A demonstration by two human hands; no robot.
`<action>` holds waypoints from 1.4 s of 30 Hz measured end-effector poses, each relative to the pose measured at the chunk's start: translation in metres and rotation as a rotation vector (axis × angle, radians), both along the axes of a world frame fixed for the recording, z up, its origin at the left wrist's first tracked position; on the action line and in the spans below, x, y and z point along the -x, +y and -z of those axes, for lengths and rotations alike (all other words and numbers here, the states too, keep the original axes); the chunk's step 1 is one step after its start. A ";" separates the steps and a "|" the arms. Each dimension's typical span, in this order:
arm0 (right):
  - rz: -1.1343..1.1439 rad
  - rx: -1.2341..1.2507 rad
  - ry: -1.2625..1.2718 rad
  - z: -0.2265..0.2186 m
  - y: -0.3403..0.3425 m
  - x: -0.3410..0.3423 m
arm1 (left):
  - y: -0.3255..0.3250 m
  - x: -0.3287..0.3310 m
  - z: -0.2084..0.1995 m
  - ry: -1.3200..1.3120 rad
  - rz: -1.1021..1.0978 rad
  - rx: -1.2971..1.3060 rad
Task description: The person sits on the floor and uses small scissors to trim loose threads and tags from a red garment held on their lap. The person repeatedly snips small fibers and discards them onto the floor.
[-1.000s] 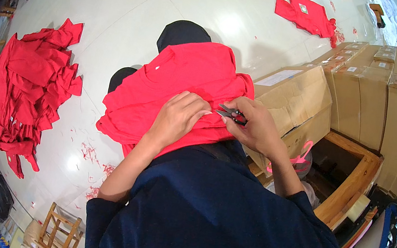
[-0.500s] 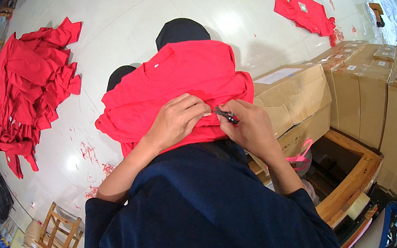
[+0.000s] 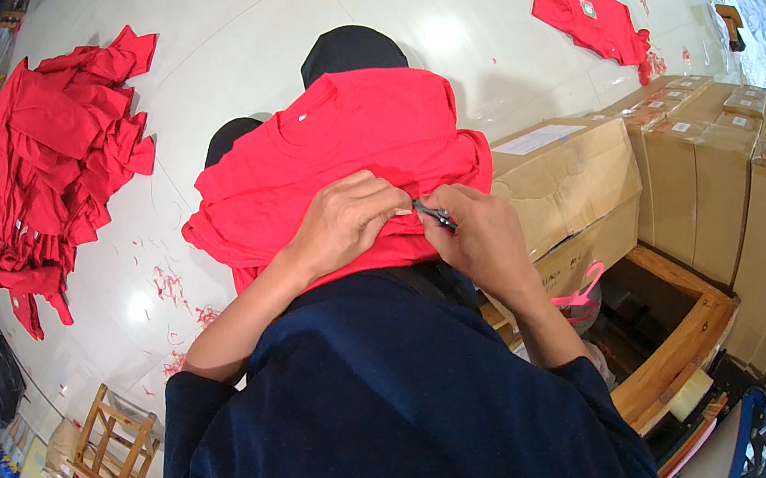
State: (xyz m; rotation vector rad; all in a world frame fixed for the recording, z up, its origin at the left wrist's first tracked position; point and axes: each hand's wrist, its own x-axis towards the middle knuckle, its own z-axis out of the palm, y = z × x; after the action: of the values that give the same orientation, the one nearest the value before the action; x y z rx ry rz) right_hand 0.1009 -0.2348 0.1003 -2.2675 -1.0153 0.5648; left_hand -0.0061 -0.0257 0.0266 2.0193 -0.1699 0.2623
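Across my lap lies a red T-shirt (image 3: 350, 123), its neckline toward the upper left. My right hand (image 3: 483, 233) is closed around small dark thread snips (image 3: 437, 214), whose blades point left. Just left of the blade tips, my left hand (image 3: 347, 218) pinches at the shirt, with thumb and fingertips together. Whether it grips the fabric edge or a loose thread is too small to tell. The two hands nearly meet over the near part of the shirt.
A heap of red shirts (image 3: 54, 167) lies on the floor at left, another red shirt (image 3: 590, 23) at far right. Thread scraps (image 3: 172, 287) litter the tiles. Cardboard boxes (image 3: 700, 184), a wooden frame (image 3: 675, 374) and a pink hanger (image 3: 586, 290) stand close on my right.
The snips have shifted slightly and their blades sit closer to the fingertips of my left hand. Both hands and the shirt otherwise stay nearly in place.
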 end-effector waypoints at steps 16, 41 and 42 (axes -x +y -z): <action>0.034 0.039 0.018 0.001 -0.003 0.005 | 0.002 0.005 0.002 0.041 -0.004 0.068; 0.341 -0.123 0.179 0.012 -0.014 0.013 | 0.059 0.041 -0.001 0.160 -0.596 0.389; 0.415 -0.169 0.239 0.008 -0.016 0.011 | 0.089 0.060 0.001 0.165 -0.778 0.391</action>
State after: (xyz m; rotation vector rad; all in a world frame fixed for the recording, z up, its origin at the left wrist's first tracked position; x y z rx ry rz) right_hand 0.0898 -0.2504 0.0923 -2.1140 -0.4395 0.5306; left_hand -0.0660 0.0633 0.0256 1.6216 0.7328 0.5611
